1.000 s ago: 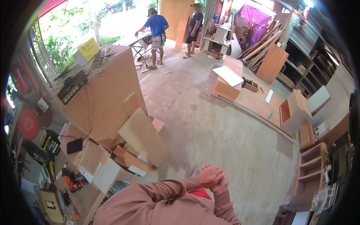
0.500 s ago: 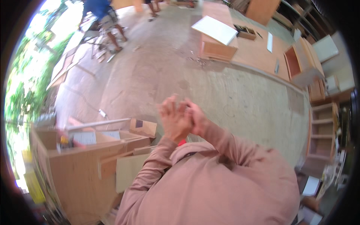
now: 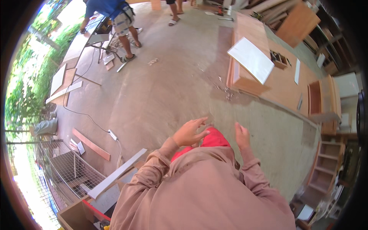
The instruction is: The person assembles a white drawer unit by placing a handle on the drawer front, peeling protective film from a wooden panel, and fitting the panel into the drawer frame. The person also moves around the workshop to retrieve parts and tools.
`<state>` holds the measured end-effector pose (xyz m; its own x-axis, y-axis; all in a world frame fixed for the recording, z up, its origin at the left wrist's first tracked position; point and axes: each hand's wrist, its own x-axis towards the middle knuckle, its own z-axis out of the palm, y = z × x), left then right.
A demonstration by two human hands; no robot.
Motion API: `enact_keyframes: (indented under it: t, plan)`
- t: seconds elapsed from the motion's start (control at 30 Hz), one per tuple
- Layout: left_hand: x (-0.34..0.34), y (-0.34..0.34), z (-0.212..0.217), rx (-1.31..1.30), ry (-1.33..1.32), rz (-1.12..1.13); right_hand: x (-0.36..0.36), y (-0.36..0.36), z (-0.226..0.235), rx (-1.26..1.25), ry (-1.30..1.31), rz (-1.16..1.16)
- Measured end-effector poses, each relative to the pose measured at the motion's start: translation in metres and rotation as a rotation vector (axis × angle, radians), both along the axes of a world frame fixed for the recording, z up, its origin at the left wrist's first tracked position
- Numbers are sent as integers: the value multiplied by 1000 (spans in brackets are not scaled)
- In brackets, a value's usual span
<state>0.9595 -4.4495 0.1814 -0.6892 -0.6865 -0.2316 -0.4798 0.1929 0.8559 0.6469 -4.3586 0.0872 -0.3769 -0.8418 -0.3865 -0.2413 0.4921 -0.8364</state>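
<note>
My left hand (image 3: 190,132) is held in front of my waist, fingers stretched forward and the thumb apart from them, with nothing in it. Off to the right, my right hand (image 3: 241,136) hangs beside my body, seen mostly edge-on; its fingers look loosely extended and no object shows in it. A wide gap separates the two hands. Below the left hand are my red shorts (image 3: 214,138). Nearest to my left forearm lies a long pale strip (image 3: 117,174) over an open wooden cabinet box (image 3: 73,214).
A power strip (image 3: 112,135) with a cable and a wooden plank (image 3: 91,145) lie on the floor at left. A white panel (image 3: 251,60) rests on the stacked boards (image 3: 276,80) at far right. A person in blue (image 3: 105,9) bends over a table; another's legs (image 3: 173,13) stand behind.
My hands were together in front of me; now they are apart, the right one lowered to the right. My view has shifted, and less of the cabinet at left shows.
</note>
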Motion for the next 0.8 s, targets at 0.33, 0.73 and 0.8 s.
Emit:
enact_keyframes:
  t: [0.33, 0.73, 0.8]
  plan:
    - [248, -192, -96, 41, -385, 457, 36, -232, -55, 323, -742, -124]
    - [300, -110, -246, 567, -376, 1780, 150, -620, -112, 322, -233, -114]
    - [266, -98, -264, 694, -408, 1836, 180, -700, -113, 253, -281, -146]
